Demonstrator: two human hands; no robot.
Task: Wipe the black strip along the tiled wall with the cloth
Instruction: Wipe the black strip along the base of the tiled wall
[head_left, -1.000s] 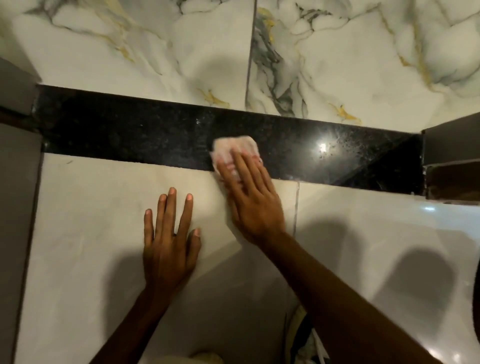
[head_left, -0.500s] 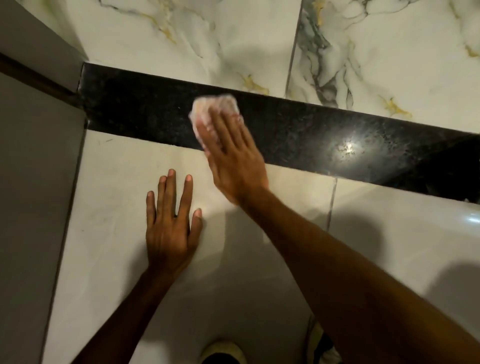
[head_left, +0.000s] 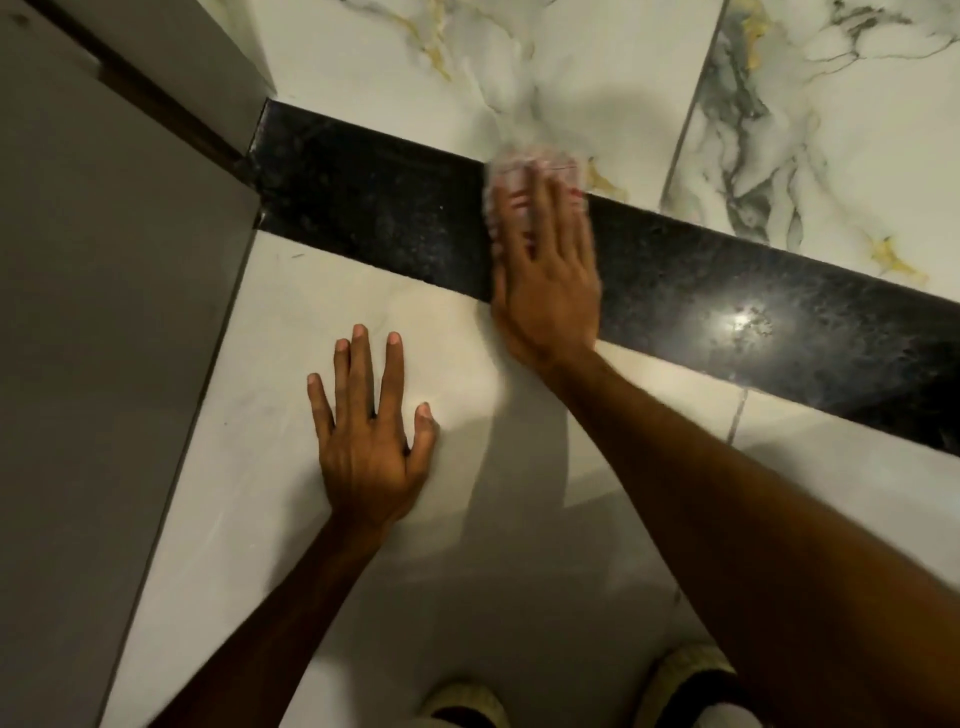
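Note:
A glossy black strip (head_left: 374, 208) runs across the tiled wall from the grey frame at the left down to the right edge. My right hand (head_left: 545, 280) lies flat on the strip and presses a pale pink cloth (head_left: 535, 166) against it; the cloth shows only above my fingertips and is blurred by motion. My left hand (head_left: 366, 431) rests flat with fingers spread on the plain white tile below the strip, holding nothing.
Marbled white tiles (head_left: 571, 67) with grey and gold veins sit above the strip. A grey frame or panel (head_left: 104, 312) borders the strip's left end. Two light-coloured shoes (head_left: 691, 675) show at the bottom edge.
My right hand and the cloth have slid left along the strip toward the grey frame, and the cloth now reaches the strip's upper edge. My left hand has stayed planted on the tile.

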